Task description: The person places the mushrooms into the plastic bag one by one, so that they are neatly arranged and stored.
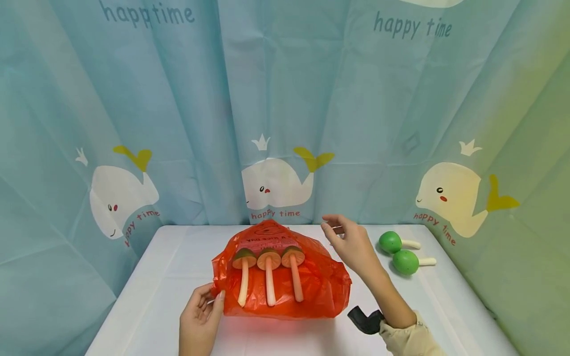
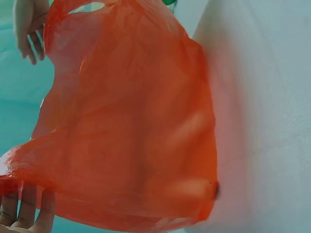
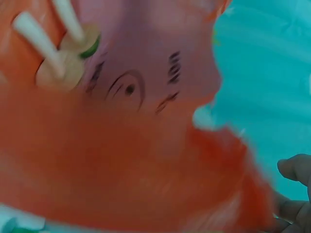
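Left hand [image 1: 200,316] pinches a red plastic bag [image 1: 322,294], probably keeping it open around three mushrooms [image 1: 269,277]; right hand [image 1: 353,244] loosely spread.

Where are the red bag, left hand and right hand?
Red bag [image 1: 321,292], head view: bare part, right side.
Left hand [image 1: 200,316], head view: middle of hand.
Right hand [image 1: 352,243], head view: middle of hand.

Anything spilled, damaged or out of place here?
Nothing stands out. Three mushrooms lie side by side on the film of the red bag; two green-capped ones rest on the table. No spill or damage shows.
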A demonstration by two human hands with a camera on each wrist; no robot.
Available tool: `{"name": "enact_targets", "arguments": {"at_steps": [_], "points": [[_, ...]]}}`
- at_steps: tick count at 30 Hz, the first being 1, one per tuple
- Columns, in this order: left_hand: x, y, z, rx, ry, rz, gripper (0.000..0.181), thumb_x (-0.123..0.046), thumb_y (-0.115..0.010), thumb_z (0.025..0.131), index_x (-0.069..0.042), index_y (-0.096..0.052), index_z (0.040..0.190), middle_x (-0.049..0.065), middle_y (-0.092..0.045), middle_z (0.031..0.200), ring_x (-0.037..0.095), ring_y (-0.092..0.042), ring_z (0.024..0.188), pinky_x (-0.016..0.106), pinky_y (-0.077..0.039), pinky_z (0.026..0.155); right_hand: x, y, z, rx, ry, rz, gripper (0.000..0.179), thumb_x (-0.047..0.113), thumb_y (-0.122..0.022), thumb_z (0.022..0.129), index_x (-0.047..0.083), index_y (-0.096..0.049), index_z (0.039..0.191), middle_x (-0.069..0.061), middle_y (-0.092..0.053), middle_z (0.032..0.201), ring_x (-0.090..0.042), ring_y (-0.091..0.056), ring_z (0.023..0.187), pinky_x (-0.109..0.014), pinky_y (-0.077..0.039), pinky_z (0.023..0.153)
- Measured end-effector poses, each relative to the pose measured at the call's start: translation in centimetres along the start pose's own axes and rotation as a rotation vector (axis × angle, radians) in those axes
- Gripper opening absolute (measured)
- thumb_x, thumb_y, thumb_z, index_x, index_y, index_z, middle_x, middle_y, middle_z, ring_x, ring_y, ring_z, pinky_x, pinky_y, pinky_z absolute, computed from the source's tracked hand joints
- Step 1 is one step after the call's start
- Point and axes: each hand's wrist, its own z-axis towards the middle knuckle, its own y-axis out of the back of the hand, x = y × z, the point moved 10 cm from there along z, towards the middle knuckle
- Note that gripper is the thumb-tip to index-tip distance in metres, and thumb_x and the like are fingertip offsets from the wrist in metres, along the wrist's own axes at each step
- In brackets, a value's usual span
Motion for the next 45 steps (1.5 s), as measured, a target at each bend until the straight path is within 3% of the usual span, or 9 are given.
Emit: {"name": "enact_targets", "arguments": {"at_steps": [8,16,24,27,33,41,45], "points": [[0.2,0.1,-0.1,0.0,0.028,0.009,0.02,0.013,-0.062,0.083,0.011,-0.057,0.102,0.013,-0.062,0.095,0.017,-0.062,0.085,0.018,-0.052,0.071,-5.1,0.9,1.1,-0.01,-0.065,-0.075,0.03,0.024,-0.058,0.095,0.002,-0.062,0.115,-0.013,-0.066,0.104,-0.03,-0.063,0.093,-0.043,-0.052,0.077],[0.3,0.3,-0.1,-0.014,0.038,0.006,0.02,0.014,-0.063,0.082,0.011,-0.057,0.101,0.01,-0.063,0.094,0.012,-0.061,0.085,0.019,-0.052,0.068,-10.6,3.9,1.1,-0.056,-0.119,-0.161,0.033,0.022,-0.054,0.096,-0.005,-0.06,0.115,-0.022,-0.065,0.103,-0.037,-0.063,0.092,-0.048,-0.051,0.076],[0.2,0.4,-0.1,-0.014,0.034,0.009,0.02,0.013,-0.063,0.082,0.01,-0.058,0.101,0.008,-0.063,0.093,0.016,-0.062,0.085,0.019,-0.052,0.068,-16.6,6.0,0.0,0.026,-0.23,-0.276,0.042,0.026,-0.049,0.098,-0.011,-0.055,0.117,-0.028,-0.062,0.103,-0.044,-0.055,0.1,-0.055,-0.042,0.084],[0.2,0.4,0.0,-0.012,0.029,0.008,0.02,0.014,-0.063,0.082,0.01,-0.058,0.101,0.008,-0.063,0.093,0.016,-0.061,0.084,0.019,-0.052,0.068,-18.7,6.8,-0.4,0.063,-0.278,-0.27,0.047,0.029,-0.045,0.099,-0.013,-0.053,0.118,-0.029,-0.061,0.106,-0.044,-0.057,0.096,-0.053,-0.045,0.081],[0.1,0.3,0.0,-0.009,0.029,0.01,0.02,0.012,-0.063,0.084,0.01,-0.057,0.103,0.016,-0.062,0.095,0.016,-0.061,0.085,0.018,-0.052,0.069,-22.1,8.4,-1.2,0.107,-0.365,-0.16,0.054,0.032,-0.036,0.101,-0.017,-0.046,0.123,-0.03,-0.06,0.103,-0.036,-0.063,0.083,-0.038,-0.054,0.066],[0.1,0.3,-0.1,-0.008,0.033,0.012,0.019,0.013,-0.062,0.084,0.01,-0.057,0.102,0.016,-0.062,0.096,0.017,-0.062,0.086,0.019,-0.052,0.069,-25.0,10.8,-1.5,0.023,-0.27,-0.344,0.04,0.015,-0.039,0.098,-0.022,-0.051,0.111,-0.037,-0.056,0.106,-0.052,-0.052,0.098,-0.055,-0.045,0.078],[0.1,0.4,-0.1,-0.007,0.025,0.016,0.019,0.013,-0.062,0.084,0.01,-0.057,0.102,0.014,-0.062,0.095,0.017,-0.062,0.085,0.019,-0.052,0.07,-26.2,11.1,-1.6,0.026,-0.213,-0.409,0.03,0.005,-0.044,0.093,-0.022,-0.053,0.104,-0.036,-0.058,0.099,-0.051,-0.054,0.09,-0.054,-0.045,0.073]]}}
